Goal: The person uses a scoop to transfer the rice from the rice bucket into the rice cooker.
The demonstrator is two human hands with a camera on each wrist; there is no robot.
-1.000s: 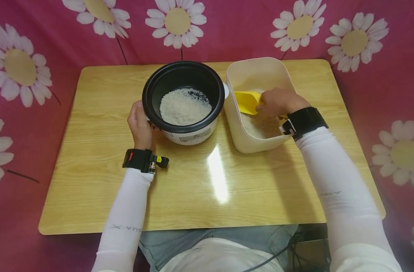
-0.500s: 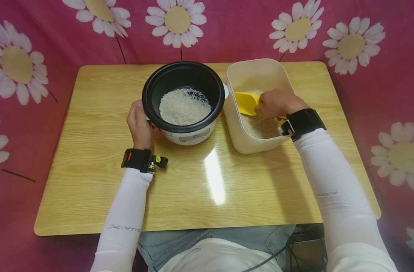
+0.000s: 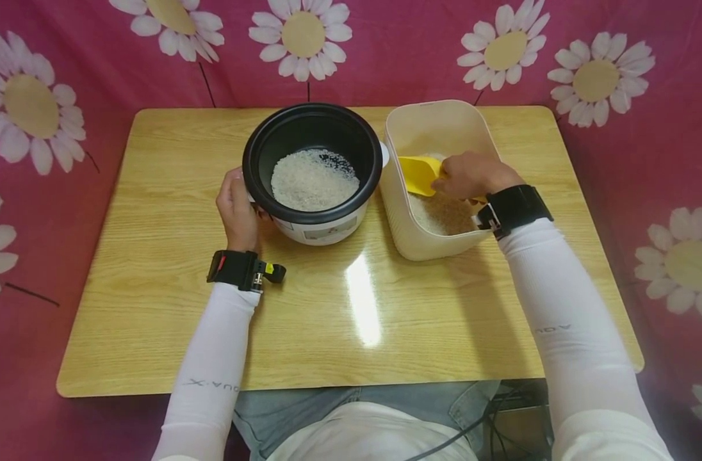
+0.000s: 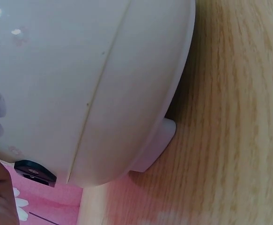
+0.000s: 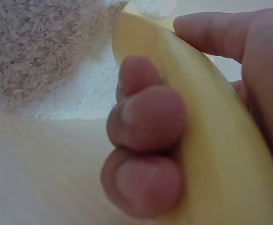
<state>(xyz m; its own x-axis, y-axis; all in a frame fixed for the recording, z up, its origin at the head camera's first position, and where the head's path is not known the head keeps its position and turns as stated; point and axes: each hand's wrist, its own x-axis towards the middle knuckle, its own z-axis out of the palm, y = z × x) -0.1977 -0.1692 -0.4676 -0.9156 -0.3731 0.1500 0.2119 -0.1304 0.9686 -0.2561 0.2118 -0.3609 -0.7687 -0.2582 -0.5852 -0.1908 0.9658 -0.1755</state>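
A rice cooker [image 3: 322, 232], white outside with a black inner pot [image 3: 310, 121], stands lidless at the back middle. White rice [image 3: 313, 182] covers most of the pot's bottom. My left hand [image 3: 238, 211] grips the cooker's left side handle, which it largely hides. To the right, my right hand [image 3: 472, 174] reaches into a cream bin [image 3: 408, 240] of rice and holds a yellow scoop [image 3: 418, 174] by its handle. In the right wrist view, several fingers [image 5: 145, 119] curl round that handle, close over the bin's rice [image 5: 28, 51].
Both containers stand side by side on a light wooden table [image 3: 305, 346] with rounded corners. The cooker's white right handle [image 3: 383, 153] lies against the bin's left rim in the head view. A pink flowered cloth [image 3: 397, 51] hangs behind the table and on both sides.
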